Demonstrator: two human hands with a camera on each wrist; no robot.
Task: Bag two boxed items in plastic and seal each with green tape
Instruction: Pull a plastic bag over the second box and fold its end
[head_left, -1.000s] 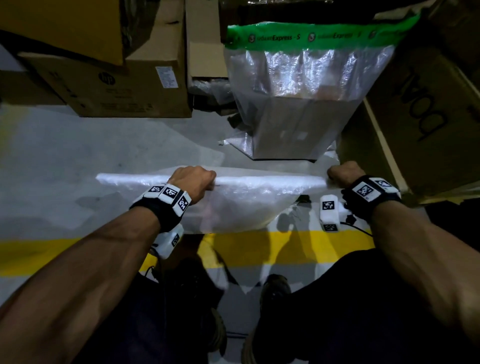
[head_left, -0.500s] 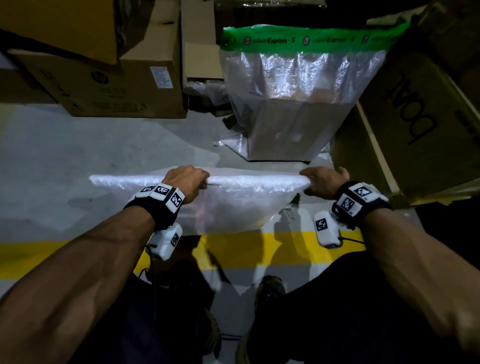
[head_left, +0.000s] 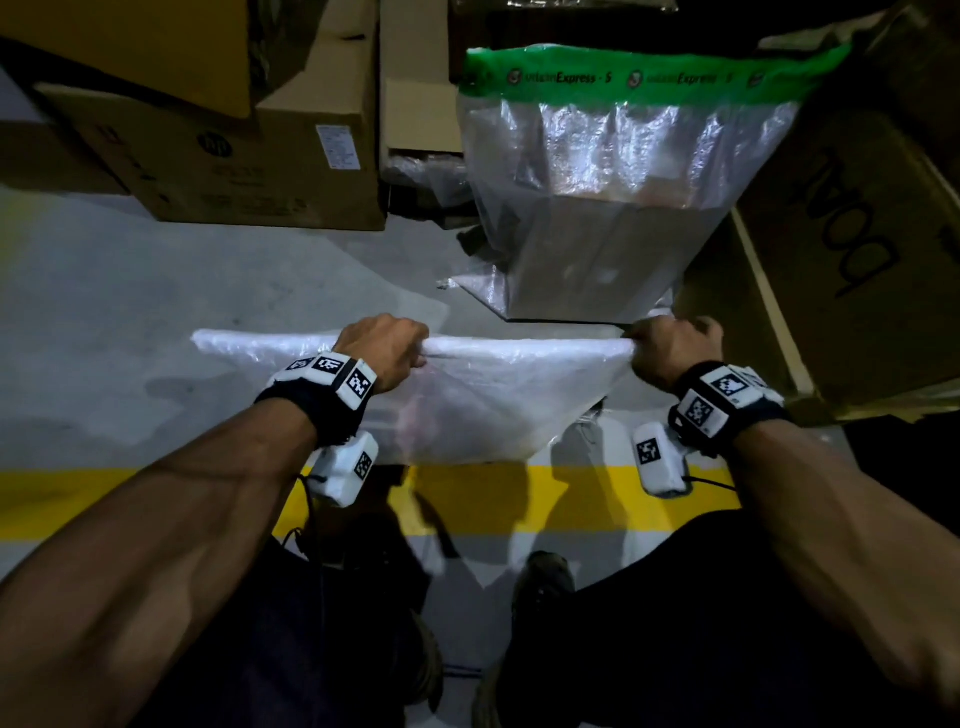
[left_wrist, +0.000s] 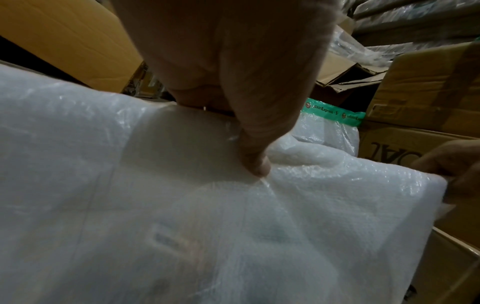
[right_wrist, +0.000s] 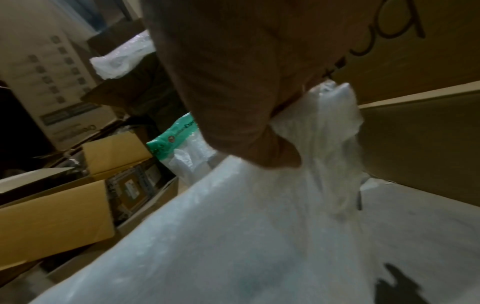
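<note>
Head view, from left to right: a brown HP carton (head_left: 249, 161) sits on the grey floor (head_left: 130, 312) at the far left, under other stacked cardboard. Closer to me, my left hand (head_left: 382, 351) grips the top edge of a white plastic bag (head_left: 467, 410), fingers curled over the folded rim, thumb pressing into the plastic as the left wrist view shows (left_wrist: 255, 162). The bag's left corner sticks out past my fist; its body hangs down in front of my legs, above the yellow floor stripe (head_left: 571, 499). Something boxy shows faintly through the plastic in the left wrist view (left_wrist: 182, 236), but I cannot tell what it is. Behind the bag stands 1 finished parcel (head_left: 613, 208), a box inside clear plastic, closed along the top with green tape (head_left: 649, 75) printed with a logo. My right hand (head_left: 675, 351) clamps the bag's right corner, fingers closed around bunched plastic (right_wrist: 324, 123). At the far right leans a large dark carton (head_left: 857, 234) with upside-down lettering.
</note>
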